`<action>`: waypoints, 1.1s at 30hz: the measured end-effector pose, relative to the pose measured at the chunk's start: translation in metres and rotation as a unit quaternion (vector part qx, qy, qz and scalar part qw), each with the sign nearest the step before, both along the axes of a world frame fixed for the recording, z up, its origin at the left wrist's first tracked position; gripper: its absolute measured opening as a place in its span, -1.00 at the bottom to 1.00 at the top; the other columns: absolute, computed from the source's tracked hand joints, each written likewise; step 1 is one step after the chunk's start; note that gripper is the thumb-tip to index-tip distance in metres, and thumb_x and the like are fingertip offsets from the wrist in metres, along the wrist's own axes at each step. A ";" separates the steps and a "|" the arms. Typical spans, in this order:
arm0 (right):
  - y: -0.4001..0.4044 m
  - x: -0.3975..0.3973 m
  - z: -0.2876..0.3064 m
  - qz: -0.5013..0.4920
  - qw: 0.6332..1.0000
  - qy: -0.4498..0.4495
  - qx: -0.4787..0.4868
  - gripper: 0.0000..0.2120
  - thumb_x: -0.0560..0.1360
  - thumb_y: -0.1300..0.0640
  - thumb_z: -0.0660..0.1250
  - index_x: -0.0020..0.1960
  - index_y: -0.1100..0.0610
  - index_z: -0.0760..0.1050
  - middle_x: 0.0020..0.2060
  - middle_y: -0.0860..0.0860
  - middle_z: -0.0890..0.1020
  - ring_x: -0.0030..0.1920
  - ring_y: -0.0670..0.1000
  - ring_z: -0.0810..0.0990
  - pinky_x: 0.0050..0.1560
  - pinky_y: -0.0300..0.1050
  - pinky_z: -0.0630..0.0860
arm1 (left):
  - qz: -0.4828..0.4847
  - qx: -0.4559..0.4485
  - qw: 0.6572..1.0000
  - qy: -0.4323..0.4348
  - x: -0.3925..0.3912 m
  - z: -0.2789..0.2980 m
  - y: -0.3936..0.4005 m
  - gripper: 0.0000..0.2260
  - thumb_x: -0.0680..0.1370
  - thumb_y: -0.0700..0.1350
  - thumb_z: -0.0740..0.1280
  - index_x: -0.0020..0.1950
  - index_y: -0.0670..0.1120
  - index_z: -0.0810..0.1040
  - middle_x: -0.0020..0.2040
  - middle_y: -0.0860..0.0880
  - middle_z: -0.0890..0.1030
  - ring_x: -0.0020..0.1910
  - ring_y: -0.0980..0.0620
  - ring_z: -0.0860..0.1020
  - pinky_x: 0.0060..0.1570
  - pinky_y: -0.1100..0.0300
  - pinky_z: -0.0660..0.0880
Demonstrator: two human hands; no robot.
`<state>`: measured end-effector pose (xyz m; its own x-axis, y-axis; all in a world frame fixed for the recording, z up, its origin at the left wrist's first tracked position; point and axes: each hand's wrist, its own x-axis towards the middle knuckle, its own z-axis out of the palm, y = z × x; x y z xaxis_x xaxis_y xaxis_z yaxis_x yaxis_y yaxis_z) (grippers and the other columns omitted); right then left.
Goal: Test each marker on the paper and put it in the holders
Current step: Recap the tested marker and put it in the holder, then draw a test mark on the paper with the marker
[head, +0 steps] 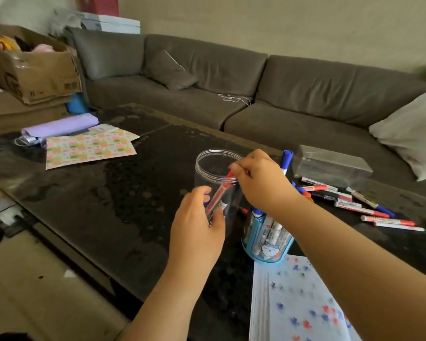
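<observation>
Inside clear jar (pixel 215 168), red marker (pixel 219 195), pinched by right hand (pixel 261 178)

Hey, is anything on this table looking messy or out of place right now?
Yes. A bunch of loose markers lies scattered at crossed angles on the table to the right, not yet in a holder. One blue marker sticks up behind the right hand. Nothing looks spilled or broken.

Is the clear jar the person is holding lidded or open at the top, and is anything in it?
Open: the clear jar has no lid on its threaded rim. The right hand lowers a red marker into it; the left hand steadies the wall.
</observation>
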<state>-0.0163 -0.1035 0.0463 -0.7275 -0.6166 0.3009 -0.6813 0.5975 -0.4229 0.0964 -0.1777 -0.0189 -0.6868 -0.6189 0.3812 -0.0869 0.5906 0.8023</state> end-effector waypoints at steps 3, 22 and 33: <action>0.003 0.006 0.003 0.005 1.000 0.007 -0.014 -0.70 0.63 0.10 0.14 0.27 0.14 0.51 0.00 -0.04 0.32 -0.10 -0.13 0.37 0.00 -0.42 0.27 | -0.014 0.004 1.000 0.008 -0.001 0.002 0.004 -0.78 0.52 -0.13 0.32 0.15 0.02 0.46 0.01 0.13 0.51 -0.06 0.16 0.52 -0.18 0.42 0.40; 0.285 0.034 -0.066 -0.284 0.942 -0.176 -0.031 -0.78 0.55 0.06 0.29 -0.26 0.07 0.44 -0.38 -0.04 0.55 -0.41 -0.11 0.46 -0.47 -0.38 0.34 | -0.274 -0.138 0.952 -0.001 -0.024 -0.021 0.127 -0.89 0.48 0.07 0.16 -0.08 0.14 0.44 -0.23 0.21 0.54 -0.24 0.28 0.49 -0.22 0.39 0.42; 0.337 -0.088 -0.088 -0.368 0.909 -0.194 -0.007 -0.73 0.58 -0.03 0.22 -0.23 0.08 0.45 -0.27 0.00 0.55 -0.26 -0.04 0.51 -0.29 -0.22 0.40 | -0.346 -0.179 0.917 -0.087 -0.132 -0.015 0.213 -0.92 0.58 -0.07 0.23 -0.02 0.10 0.48 -0.18 0.22 0.44 -0.19 0.26 0.47 -0.27 0.47 0.35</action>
<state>-0.1047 0.2336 -0.0415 -0.9947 0.0819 -0.0626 0.1029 0.8236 -0.5577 -0.0355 0.0349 -0.0338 -0.9374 0.1313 0.3224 0.2997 0.7756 0.5555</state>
